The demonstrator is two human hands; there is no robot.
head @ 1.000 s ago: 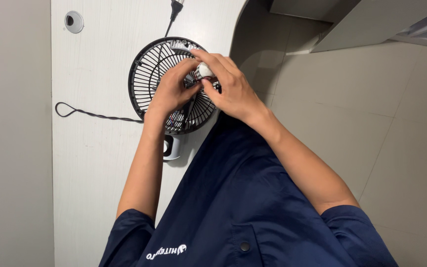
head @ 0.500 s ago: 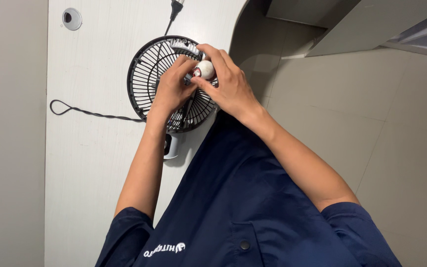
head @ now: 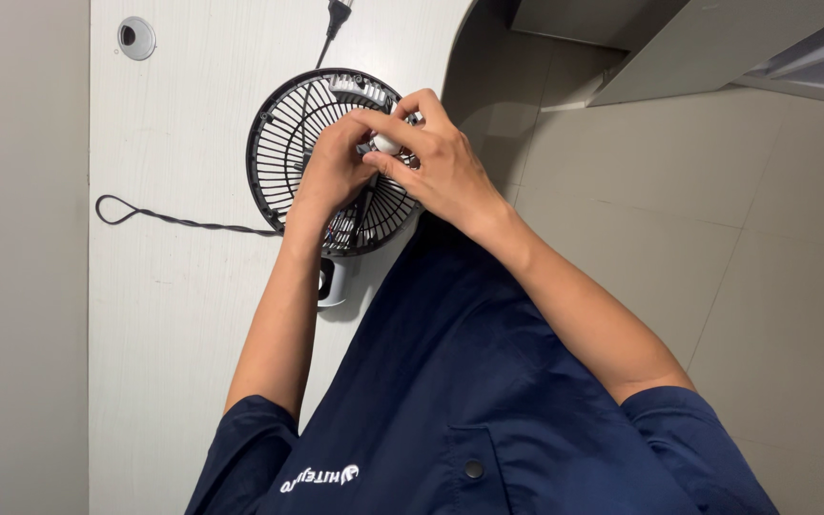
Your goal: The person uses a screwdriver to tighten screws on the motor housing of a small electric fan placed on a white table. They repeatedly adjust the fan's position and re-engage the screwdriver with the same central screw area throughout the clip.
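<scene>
Black wire fan grille (head: 283, 157) lay flat on the tabletop (head: 174, 315), directly beneath both hands; right hand (head: 441, 167) pinched a small white knob (head: 386, 144), left hand (head: 331, 172) gripping the hub.

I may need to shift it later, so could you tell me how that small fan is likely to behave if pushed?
The fan looks light, mostly open black grille, so it would probably slide easily on the smooth desk. Its cord looks floppy and would likely trail or snag.

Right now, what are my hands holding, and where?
Both hands, left and right, grip the black fan at its hub; right fingertips pinch a small white knob.
</scene>
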